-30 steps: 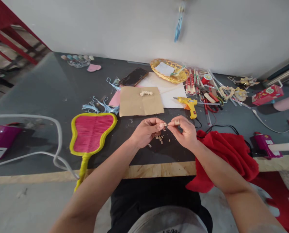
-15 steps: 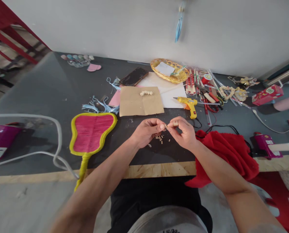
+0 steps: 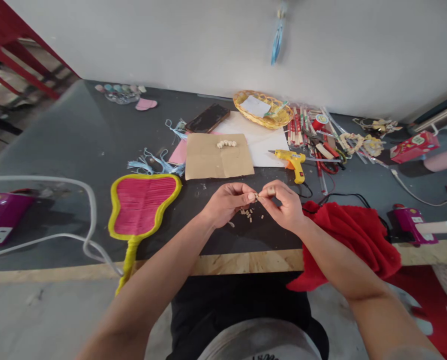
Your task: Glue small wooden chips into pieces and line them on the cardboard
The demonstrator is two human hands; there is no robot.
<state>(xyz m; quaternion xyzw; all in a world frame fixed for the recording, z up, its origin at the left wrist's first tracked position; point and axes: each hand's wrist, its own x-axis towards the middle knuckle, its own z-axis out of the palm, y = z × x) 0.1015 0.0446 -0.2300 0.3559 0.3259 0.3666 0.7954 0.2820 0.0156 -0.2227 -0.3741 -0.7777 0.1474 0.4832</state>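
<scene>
My left hand (image 3: pixel 233 202) and my right hand (image 3: pixel 282 204) meet fingertip to fingertip above the dark table. Pinched between them is a tiny beige piece (image 3: pixel 256 196), mostly hidden by the fingers, so its exact kind is unclear. Something tan wraps a finger of the right hand. Just below the hands lie several small beige pieces (image 3: pixel 247 215), loose on the table. Farther back, a curved row of whitish pieces (image 3: pixel 227 144) rests on a folded sheet of brown paper (image 3: pixel 204 160).
A yellow glue gun (image 3: pixel 293 162) lies behind my right hand, near a wicker basket (image 3: pixel 261 121) and bundled sticks (image 3: pixel 296 127). A pink-and-yellow fan (image 3: pixel 143 205) is at left with blue tassels (image 3: pixel 150 163). Red cloth (image 3: pixel 353 240) hangs over the front edge under my right forearm.
Almost nothing differs. Both hands keep their pinch in the same place; the whole view has shifted by only a few pixels.
</scene>
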